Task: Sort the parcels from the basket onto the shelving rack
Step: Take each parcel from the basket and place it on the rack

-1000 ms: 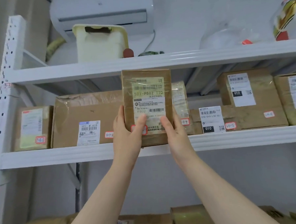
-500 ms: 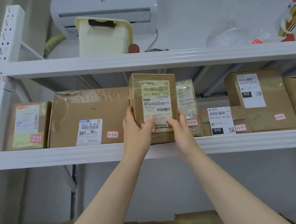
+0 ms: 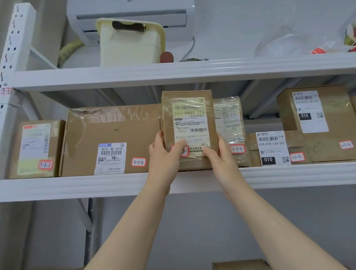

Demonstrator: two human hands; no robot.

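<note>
rack shelf [image 3: 72, 186]: l hand [image 3: 163, 156] & r hand [image 3: 222, 156] hold parcel [image 3: 188, 122] upright.

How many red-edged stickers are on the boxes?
6: small left box, big box, held parcel (partly under left hand), wrapped parcel, low box, tall box. More may be hidden.

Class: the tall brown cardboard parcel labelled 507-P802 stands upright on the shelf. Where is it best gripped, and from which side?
Grip the tall brown cardboard parcel low on its two narrow sides, coming from the front. It stands upright between a wide brown cardboard box and a film-wrapped parcel, leaving only its front open. The left hand and right hand hold it so.
</note>
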